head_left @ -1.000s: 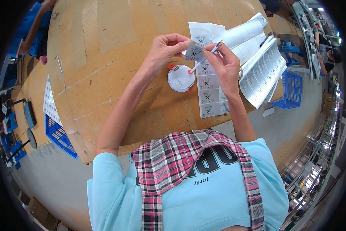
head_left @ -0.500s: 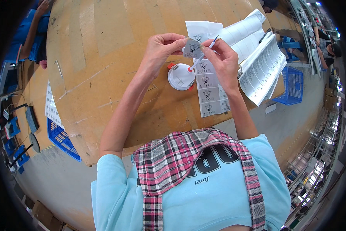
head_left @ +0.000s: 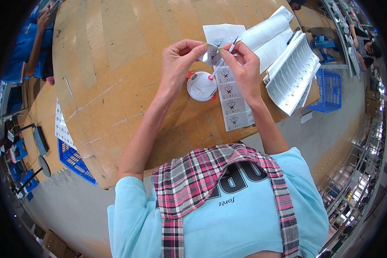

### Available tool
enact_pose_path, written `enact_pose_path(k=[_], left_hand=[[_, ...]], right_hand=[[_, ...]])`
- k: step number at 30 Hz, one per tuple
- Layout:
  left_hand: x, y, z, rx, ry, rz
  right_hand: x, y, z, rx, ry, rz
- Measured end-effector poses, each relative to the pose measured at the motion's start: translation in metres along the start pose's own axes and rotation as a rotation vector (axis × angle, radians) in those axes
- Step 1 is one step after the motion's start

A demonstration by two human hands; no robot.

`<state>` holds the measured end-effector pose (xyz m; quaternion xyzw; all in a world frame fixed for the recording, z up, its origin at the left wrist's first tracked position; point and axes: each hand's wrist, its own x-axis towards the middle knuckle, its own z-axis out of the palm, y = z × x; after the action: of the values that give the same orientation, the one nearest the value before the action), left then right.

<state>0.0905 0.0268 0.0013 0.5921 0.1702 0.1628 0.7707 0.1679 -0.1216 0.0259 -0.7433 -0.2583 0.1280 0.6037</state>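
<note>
A cardboard-covered desk (head_left: 116, 64) filled the upper left and centre of the frame, brown and scuffed. At the upper right, a stack of white label sheets (head_left: 293, 77) lay fanned at the desk's edge, each printed with rows of small black marks, and a second pile of white sheets (head_left: 269, 36) lay just above it. A blue crate (head_left: 330, 91) stood on the floor beside them at the right; another blue crate (head_left: 75, 161) sat at the lower left, below the desk edge, with a white perforated sheet (head_left: 61, 127) near it. A long white label strip (head_left: 231, 101) ran down the middle of the desk, four square labels in a column. Just left of it lay a round white disc (head_left: 201, 86) with red tabs at its rim.

Above the disc, the left hand (head_left: 179, 58) pinched a small square label (head_left: 212, 55) between thumb and fingers. The right hand (head_left: 243, 64) had its fingers closed on thin tweezers (head_left: 226, 58), whose tip met the label.
</note>
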Motion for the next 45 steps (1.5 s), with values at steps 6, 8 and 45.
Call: enact_pose_path(k=[6, 8, 45], left_hand=[[0.000, -0.002, -0.003, -0.035, 0.047, 0.041], [0.001, -0.001, -0.002, -0.042, 0.039, 0.039], [-0.018, 0.016, 0.019, 0.042, -0.048, 0.158]], right_hand=[[0.002, 0.008, -0.002, 0.126, -0.103, -0.059], [0.004, 0.012, -0.004, 0.193, -0.148, -0.049], [-0.016, -0.016, 0.010, -0.312, 0.006, -0.269]])
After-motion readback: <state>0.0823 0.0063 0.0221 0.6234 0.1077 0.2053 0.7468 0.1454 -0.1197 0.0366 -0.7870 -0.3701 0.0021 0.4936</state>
